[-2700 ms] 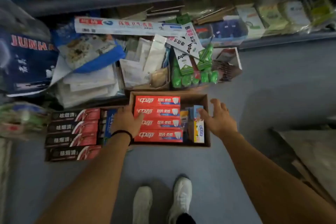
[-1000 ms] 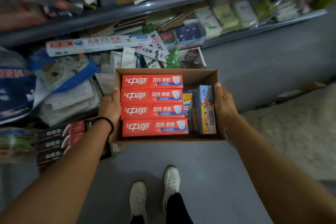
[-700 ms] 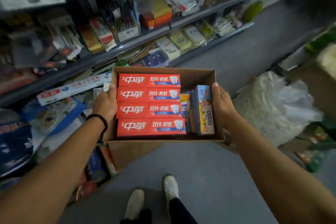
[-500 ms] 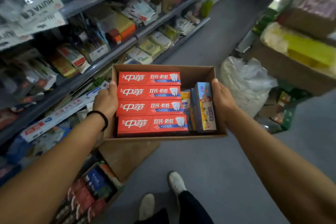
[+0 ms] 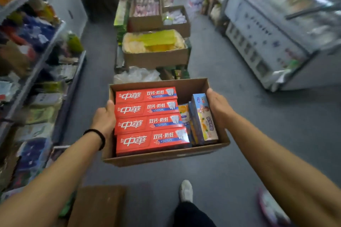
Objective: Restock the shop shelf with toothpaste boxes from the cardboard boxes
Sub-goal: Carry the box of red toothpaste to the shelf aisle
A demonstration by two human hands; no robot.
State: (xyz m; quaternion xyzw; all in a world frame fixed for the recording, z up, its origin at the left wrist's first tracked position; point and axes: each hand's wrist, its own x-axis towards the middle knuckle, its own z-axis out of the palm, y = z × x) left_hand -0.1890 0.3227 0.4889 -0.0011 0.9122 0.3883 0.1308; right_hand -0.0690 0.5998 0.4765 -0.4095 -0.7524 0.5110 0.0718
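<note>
1. Four red toothpaste boxes (image 5: 147, 119), flat in a row in the left part of the carried cardboard box (image 5: 184, 84). Each top face reads "中華" in big white characters.
2. At 3 o'clock of that logo on each: "双钙·防蛀", white.
3. Under it, a blue band with "+50%" plus a character that looks like "钙"; too soft to confirm.
4. A tooth graphic sits at the 3 o'clock end of each face.
5. Light-blue carton (image 5: 203, 119), standing at 3 o'clock of the red row: vertical characters on its face, blurred, unreadable.
6. Shelf goods at 9 o'clock and freezer at 2 o'clock: nothing legible.
</note>
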